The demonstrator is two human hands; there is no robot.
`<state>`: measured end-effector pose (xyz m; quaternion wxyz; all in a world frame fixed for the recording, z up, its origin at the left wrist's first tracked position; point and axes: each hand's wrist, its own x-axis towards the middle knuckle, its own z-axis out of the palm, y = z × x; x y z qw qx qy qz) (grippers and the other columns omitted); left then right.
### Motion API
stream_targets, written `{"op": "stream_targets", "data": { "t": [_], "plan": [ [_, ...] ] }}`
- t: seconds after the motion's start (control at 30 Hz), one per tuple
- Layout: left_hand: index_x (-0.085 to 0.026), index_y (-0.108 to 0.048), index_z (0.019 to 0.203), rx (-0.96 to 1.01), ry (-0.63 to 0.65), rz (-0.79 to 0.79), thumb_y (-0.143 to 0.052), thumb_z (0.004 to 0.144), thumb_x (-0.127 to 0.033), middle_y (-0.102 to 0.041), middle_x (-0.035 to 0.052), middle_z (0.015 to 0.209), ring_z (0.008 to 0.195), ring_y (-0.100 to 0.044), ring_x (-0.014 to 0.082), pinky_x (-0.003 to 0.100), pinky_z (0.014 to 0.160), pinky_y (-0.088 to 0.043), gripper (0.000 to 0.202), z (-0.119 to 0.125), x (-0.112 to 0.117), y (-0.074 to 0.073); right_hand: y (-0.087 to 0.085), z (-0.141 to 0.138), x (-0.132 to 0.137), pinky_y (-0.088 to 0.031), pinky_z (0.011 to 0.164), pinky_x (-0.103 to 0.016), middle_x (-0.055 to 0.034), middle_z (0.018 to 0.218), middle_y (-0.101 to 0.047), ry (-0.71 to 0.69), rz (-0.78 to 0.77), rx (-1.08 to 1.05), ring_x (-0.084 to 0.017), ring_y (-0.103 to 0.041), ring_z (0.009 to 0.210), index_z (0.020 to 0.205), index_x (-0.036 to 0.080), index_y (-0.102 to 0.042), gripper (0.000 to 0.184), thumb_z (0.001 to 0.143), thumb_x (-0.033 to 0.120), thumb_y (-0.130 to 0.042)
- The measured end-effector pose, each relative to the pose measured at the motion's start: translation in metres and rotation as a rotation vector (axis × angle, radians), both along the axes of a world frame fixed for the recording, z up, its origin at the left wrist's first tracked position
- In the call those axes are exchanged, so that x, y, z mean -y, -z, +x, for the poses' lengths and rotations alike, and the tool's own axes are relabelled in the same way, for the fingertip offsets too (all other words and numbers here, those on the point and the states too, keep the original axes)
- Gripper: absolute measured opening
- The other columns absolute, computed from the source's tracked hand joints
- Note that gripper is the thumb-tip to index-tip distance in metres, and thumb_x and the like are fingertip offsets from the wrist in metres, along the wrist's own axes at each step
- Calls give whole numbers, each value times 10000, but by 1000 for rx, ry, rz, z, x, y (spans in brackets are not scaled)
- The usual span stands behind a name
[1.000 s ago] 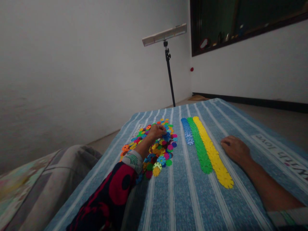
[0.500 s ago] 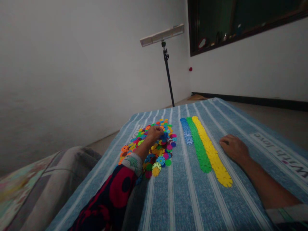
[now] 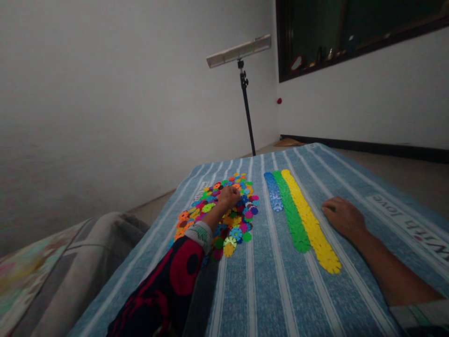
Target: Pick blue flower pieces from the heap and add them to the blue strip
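My left hand [image 3: 229,196] is over a mixed pile of notched plastic discs [image 3: 234,233] in many colours, its fingers closed and pointing down among blue pieces. What is between the fingertips, if anything, is hidden. My right hand [image 3: 343,216] rests on the cloth, fingers curled in, just right of a long row of overlapping yellow discs [image 3: 308,217]. Left of that lies a green row [image 3: 292,213], and beside it a shorter row of blue discs [image 3: 273,191].
A blue and white striped cloth [image 3: 261,290] covers the table. Grey fabric [image 3: 101,252] bulges at the left edge. Behind the table stands a lamp on a black pole [image 3: 247,107], near a white wall [image 3: 122,93] and a dark window [image 3: 351,32].
My left hand has moved slightly right and nearer to me over the pile. The right hand stays resting in place. The view has shifted slightly.
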<state>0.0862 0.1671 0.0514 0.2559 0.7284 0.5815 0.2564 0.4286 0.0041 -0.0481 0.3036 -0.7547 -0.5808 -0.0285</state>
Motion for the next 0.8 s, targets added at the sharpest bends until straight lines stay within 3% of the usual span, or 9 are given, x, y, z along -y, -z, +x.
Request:
{"op": "stream_targets", "data": {
  "t": [0.27, 0.43, 0.6, 0.8],
  "plan": [
    [-164, -545, 559, -116, 49, 106, -587, 621, -49, -475, -63, 525, 563, -446, 91, 211, 554, -315, 137, 9, 9, -15, 0, 1, -1, -433, 783, -311, -31, 924, -692, -10, 21, 12, -189, -603, 889, 787, 237, -723, 261, 844, 284, -473],
    [-168, -630, 671, -113, 259, 199, -620, 678, -91, -565, -52, 620, 620, -508, 102, 208, 610, -386, 79, 40, 33, -21, 0, 1, -2, -438, 778, -313, -33, 957, -699, -5, 1, 7, -196, -608, 920, 801, 235, -726, 266, 855, 282, -470],
    [-165, -664, 715, -119, 432, 188, -645, 697, -98, -579, -52, 626, 636, -526, 102, 203, 618, -394, 72, 78, 51, -5, 0, 1, -2, -439, 772, -307, -27, 940, -698, -6, 16, 18, -190, -608, 908, 790, 244, -723, 249, 851, 279, -484],
    [-163, -678, 717, -160, 409, 128, -643, 685, -85, -579, -55, 632, 643, -538, 104, 207, 615, -394, 91, 93, 47, 15, -1, 0, -2, -439, 794, -310, -32, 944, -698, -5, 20, 15, -188, -605, 906, 787, 239, -726, 252, 850, 271, -484]
  ]
}}
